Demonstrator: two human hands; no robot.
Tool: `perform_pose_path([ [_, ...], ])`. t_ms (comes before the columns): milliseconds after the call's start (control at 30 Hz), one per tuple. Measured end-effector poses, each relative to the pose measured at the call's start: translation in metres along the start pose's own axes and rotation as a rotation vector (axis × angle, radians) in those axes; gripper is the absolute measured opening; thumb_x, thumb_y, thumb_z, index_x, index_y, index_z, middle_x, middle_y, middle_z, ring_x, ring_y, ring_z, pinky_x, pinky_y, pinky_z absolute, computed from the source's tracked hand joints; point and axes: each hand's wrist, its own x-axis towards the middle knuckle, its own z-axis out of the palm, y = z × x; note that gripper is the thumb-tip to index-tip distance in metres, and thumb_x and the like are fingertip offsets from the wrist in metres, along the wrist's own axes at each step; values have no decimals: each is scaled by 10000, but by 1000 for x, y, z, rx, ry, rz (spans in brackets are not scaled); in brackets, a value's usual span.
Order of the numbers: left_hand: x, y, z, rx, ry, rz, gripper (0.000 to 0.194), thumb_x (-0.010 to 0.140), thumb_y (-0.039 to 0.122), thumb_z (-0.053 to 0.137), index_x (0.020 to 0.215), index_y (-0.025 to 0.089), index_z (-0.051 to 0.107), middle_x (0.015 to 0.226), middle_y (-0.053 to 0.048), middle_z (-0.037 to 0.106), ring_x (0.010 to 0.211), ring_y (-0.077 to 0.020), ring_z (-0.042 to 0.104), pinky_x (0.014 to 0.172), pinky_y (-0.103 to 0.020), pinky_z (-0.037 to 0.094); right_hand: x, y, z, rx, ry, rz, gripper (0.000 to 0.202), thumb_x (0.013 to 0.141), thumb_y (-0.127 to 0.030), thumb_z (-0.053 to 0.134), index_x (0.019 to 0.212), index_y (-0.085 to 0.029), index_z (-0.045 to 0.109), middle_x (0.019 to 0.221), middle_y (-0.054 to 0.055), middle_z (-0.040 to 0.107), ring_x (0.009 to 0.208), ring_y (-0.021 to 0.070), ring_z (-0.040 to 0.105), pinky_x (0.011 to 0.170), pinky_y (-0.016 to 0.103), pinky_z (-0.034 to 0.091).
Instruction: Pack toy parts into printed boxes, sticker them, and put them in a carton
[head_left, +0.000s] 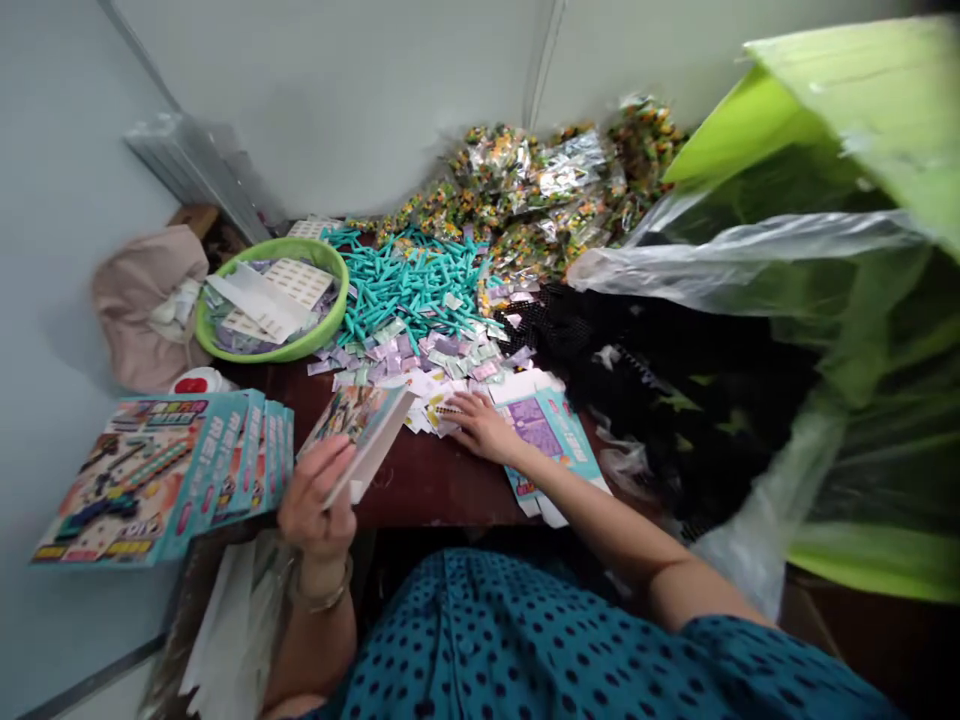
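My left hand (pixel 321 495) grips a printed cardboard box (pixel 367 430), tilted above the table with its white side facing right. Fingers outstretched, my right hand (pixel 484 425) rests on a loose spread of white printed cards (pixel 426 390). Under my right forearm lies a flattened teal and purple carton (pixel 551 435). Just beyond the cards, small lilac and pale green packets (pixel 450 350) are scattered before a heap of teal plastic pieces (pixel 412 285).
Several finished-looking printed boxes (pixel 142 470) lean in a row at the left. Behind them sits a green basket (pixel 341 300) of sheets and packets. Clear bags of orange-and-green pieces (pixel 555 180) pile against the wall. A large plastic bag (pixel 757 260) with black contents fills the right.
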Motion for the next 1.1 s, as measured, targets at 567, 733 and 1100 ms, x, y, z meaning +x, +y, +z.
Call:
perform_pose_path([
  [567,-98,-113,26,1128,-450,334,517,1001,396,480,1471,215,597,1489,-172,581,1395,-377,474,1165,-551,317,-68,-72,63,-34,32,130,406,1006,-298,514,1376,-196,644,1521,147,550,1470,358,409,1196,576,326],
  [733,-97,-108,30,1168,-453,329,528,995,408,482,1468,205,599,1508,-168,566,1406,-375,455,1181,-533,286,-56,-72,68,-87,6,152,510,1035,-392,452,1481,-162,546,1624,163,427,1536,368,313,1257,598,189],
  [1100,-97,-97,31,1072,-448,328,526,1009,432,450,1442,182,613,1489,-170,570,1412,-362,433,1190,-520,267,-47,-71,64,-63,62,192,492,1033,-367,447,1459,-147,559,1610,140,449,1510,326,328,1263,535,172],
])
